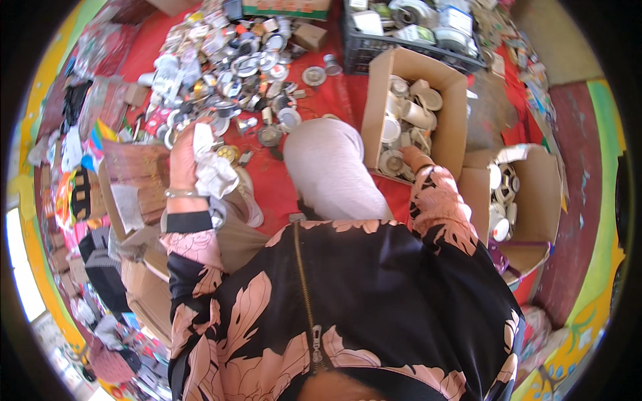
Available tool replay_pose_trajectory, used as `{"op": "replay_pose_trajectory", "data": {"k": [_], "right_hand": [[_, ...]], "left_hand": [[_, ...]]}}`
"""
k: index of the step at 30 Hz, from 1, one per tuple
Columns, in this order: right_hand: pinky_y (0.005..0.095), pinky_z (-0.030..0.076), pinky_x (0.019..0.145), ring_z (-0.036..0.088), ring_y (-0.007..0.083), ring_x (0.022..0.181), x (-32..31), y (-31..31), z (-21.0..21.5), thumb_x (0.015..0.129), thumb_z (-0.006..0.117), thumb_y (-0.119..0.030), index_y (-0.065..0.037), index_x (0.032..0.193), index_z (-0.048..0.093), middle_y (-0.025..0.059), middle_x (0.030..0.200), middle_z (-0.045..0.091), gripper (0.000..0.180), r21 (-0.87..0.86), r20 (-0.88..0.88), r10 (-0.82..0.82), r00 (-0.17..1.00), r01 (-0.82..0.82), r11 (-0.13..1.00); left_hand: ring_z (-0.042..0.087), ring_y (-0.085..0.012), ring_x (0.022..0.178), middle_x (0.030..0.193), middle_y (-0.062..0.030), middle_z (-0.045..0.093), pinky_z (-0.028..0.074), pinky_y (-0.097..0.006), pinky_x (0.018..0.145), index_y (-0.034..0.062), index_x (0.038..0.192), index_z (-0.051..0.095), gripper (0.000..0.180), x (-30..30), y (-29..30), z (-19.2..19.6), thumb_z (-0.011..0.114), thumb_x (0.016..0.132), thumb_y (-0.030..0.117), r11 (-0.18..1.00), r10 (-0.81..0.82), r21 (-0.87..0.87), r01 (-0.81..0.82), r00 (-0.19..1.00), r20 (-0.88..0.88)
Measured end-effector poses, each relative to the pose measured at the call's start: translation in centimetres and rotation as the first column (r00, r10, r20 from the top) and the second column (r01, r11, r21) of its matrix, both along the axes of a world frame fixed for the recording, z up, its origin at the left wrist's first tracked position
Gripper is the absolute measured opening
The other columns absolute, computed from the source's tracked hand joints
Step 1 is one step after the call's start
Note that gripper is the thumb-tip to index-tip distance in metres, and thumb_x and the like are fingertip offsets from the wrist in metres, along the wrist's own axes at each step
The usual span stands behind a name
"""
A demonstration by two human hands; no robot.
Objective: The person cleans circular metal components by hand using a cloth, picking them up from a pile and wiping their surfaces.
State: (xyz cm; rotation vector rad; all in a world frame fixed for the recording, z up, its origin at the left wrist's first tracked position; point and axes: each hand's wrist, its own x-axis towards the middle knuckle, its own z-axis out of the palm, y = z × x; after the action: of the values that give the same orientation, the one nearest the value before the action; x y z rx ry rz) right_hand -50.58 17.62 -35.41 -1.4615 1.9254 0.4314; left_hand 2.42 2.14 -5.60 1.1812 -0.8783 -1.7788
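Note:
My left hand [182, 157], with a bracelet at its wrist, is closed around a crumpled white cloth or tissue [217, 175] beside the near left edge of a heap of mixed lamp parts [231, 73]. The heap is spread over a red floor covering and includes round white, silver and gold pieces. My right hand [416, 158] reaches over the near end of an open cardboard box [455, 87]. Inside lie white round lamp housings [419, 115]. The right fingertips are down among them, next to a round white fitting [391, 162]; their grip is hidden.
A black plastic crate [361, 61] of packages and fittings stands beyond the box. Another cardboard box [545, 180] with white parts stands at the right. My knee [324, 157] rises between my hands. More cartons [134, 160] and bags crowd the left.

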Motion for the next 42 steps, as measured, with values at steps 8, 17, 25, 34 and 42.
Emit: {"op": "replay_pose_trajectory", "data": {"k": [8,17,25,34,42], "right_hand": [[0.0424,0.052,0.068,0.065,0.0286,0.077,-3.3,-9.2,9.1,0.081,0.049,-0.02,-0.01,0.081,0.068,0.0133,0.085,0.066,0.021,-0.403,-0.318,0.335,0.887,-0.446,0.799],[0.0342,0.048,0.062,0.061,0.0235,0.068,18.0,-31.0,26.8,0.081,0.054,-0.029,-0.007,0.097,0.065,0.0094,0.078,0.065,0.03,-0.479,0.251,0.572,0.78,-0.413,0.774],[0.0389,0.045,0.088,0.058,0.034,0.101,29.1,-32.3,3.9,0.078,0.051,-0.032,-0.005,0.103,0.063,0.0166,0.11,0.06,0.039,-0.39,0.085,0.559,0.825,-0.489,0.78],[0.0364,0.047,0.087,0.059,0.0274,0.104,29.3,-25.5,-6.4,0.075,0.054,-0.028,-0.005,0.105,0.064,0.0166,0.109,0.061,0.039,0.043,-0.052,0.029,0.998,-0.027,0.999],[0.0399,0.05,0.079,0.062,0.0318,0.096,32.6,-25.2,3.6,0.08,0.051,-0.017,-0.004,0.095,0.066,0.0198,0.1,0.063,0.024,-0.237,-0.006,-0.115,0.993,0.111,0.965]], "left_hand": [[0.061,-0.0139,0.065,0.08,-0.0077,0.063,0.049,-0.024,0.055,-0.0016,0.104,0.059,0.027,2.4,0.8,1.8,0.052,0.087,0.019,0.955,0.288,-0.032,-0.295,0.947,-0.144],[0.06,-0.0156,0.066,0.077,-0.0086,0.063,0.048,-0.025,0.056,-0.0031,0.098,0.06,0.024,4.8,1.3,3.3,0.048,0.087,0.014,0.824,0.523,-0.109,-0.555,0.821,-0.228],[0.054,-0.0148,0.058,0.072,-0.0062,0.058,0.043,-0.026,0.048,0.0006,0.094,0.056,0.035,6.1,3.2,5.2,0.037,0.095,0.03,0.76,0.624,0.014,-0.649,0.724,-0.294],[0.052,-0.0114,0.056,0.072,-0.0058,0.056,0.039,-0.021,0.046,0.0019,0.093,0.055,0.029,6.2,3.5,5.8,0.042,0.094,0.028,0.768,0.629,0.16,-0.619,0.684,-0.37],[0.051,-0.0129,0.061,0.075,-0.0069,0.055,0.041,-0.02,0.045,0.0001,0.094,0.056,0.028,5.9,3.2,5.5,0.042,0.094,0.025,0.785,0.608,0.141,-0.603,0.709,-0.357]]}}
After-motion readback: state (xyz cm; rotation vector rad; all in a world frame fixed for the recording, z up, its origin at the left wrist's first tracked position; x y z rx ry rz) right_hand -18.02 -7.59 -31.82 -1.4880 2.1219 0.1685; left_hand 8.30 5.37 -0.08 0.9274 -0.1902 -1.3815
